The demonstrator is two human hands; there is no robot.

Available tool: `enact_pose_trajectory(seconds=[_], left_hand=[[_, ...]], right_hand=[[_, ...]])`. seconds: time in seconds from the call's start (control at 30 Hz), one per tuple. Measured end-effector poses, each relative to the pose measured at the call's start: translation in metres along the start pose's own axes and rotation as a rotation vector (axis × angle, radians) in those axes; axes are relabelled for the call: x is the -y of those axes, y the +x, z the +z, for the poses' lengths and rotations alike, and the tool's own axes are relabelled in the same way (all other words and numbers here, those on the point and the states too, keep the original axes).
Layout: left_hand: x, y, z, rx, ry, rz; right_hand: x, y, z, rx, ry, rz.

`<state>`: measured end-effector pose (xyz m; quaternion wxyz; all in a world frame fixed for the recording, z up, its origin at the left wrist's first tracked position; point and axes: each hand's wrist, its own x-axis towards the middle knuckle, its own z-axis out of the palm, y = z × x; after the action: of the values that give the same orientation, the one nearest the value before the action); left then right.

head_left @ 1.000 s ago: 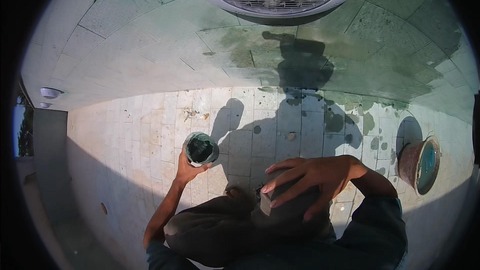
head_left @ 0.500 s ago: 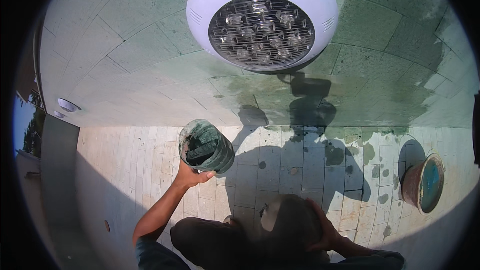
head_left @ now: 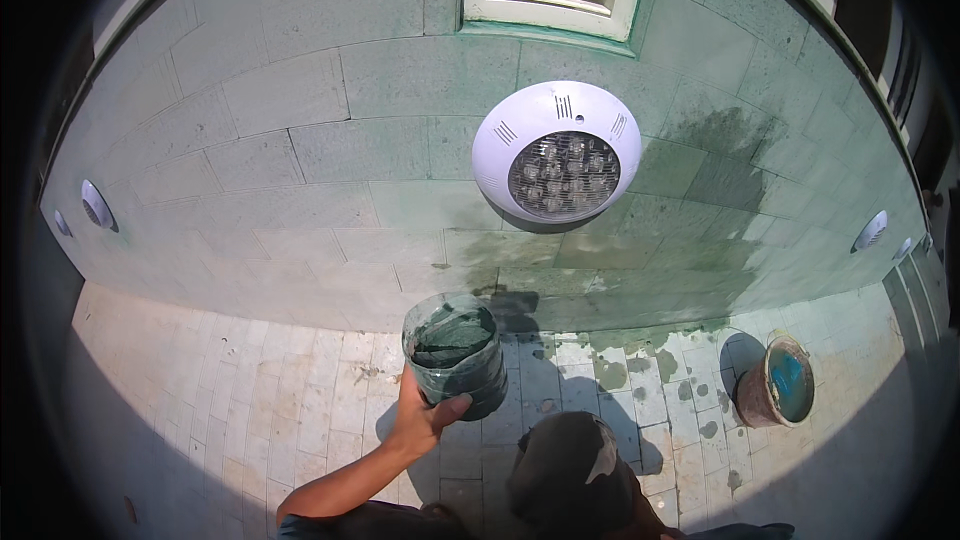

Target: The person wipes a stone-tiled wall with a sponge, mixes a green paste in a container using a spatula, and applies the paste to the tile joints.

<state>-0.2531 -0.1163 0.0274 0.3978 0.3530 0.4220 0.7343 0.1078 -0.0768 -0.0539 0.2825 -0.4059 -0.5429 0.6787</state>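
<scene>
Low before the wall of rough, green-tinged stone blocks (head_left: 290, 90), your left hand (head_left: 425, 422) is closed around one cylindrical container (head_left: 468, 385), thumb pressed on its near side. The container has thin, see-through sides smeared with green, and it is held up off the floor, its open mouth tipped toward you. Under it spreads a floor (head_left: 320, 380) of pale, narrow tiles, mottled with dark blotches to the right.

Inside your container sits a dark green, uneven mass; whether it is paste or powder cannot be told. Well to your right, one bucket (head_left: 752, 402), stained and scuffed, leans with its round mouth turned partly your way, something blue-green inside.

Count the lamps on the wall: one large white domed lamp (head_left: 565, 175) with a round, ribbed clear lens directly ahead of you, two smaller-looking ones (head_left: 97, 203) at far left, and at least two (head_left: 870, 230) at far right. Above is one white-framed opening (head_left: 545, 22).

Beside your dark-clothed knee (head_left: 560, 470) only a strip of skin of your right arm (head_left: 648, 512) shows; the right hand's grip cannot be told.
</scene>
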Motion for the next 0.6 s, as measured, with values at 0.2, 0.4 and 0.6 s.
enact_pose_trajectory(seconds=[0.2, 0.4, 0.6], left_hand=[[-0.030, -0.010, 0.004, -0.022, -0.061, 0.054], [-0.072, -0.029, -0.006, -0.189, -0.100, 0.045], [-0.088, -0.030, -0.005, -0.156, -0.203, 0.120]], right_hand=[[0.068, 0.026, 0.041, 0.113, -0.587, -0.468], [0.130, 0.097, 0.111, 0.585, -1.155, -0.352], [0.172, 0.132, 0.120, 0.872, -1.493, -0.188]])
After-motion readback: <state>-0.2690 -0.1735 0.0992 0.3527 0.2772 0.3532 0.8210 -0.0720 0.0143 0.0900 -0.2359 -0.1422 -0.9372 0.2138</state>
